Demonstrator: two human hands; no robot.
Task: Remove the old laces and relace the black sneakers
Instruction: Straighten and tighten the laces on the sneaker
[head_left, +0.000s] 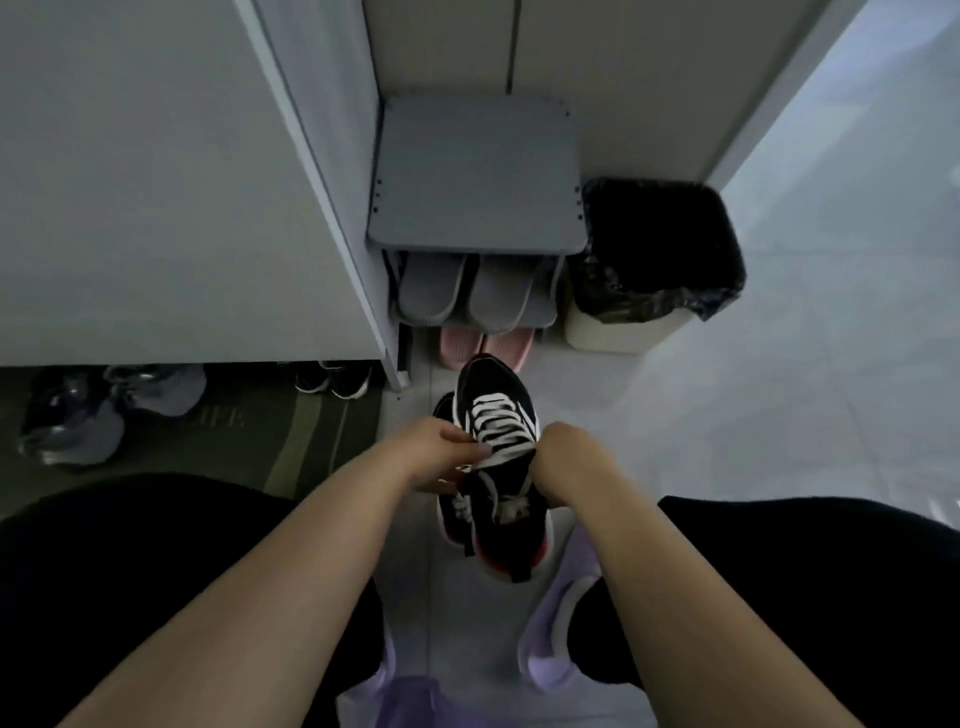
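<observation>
Fingers (467, 449) of your left hand (436, 447) are curled, pinching the white lace (496, 415) at the top eyelets. Right hand (563, 449) is curled on the sneaker (491, 376), apparently gripping its side; its fingertips are hidden. The sneaker looks lifted off the floor (727, 415) between your knees, the second sneaker (448, 525) just beside it. The lace looks fully threaded: removal barely begun, relacing all ahead.
</observation>
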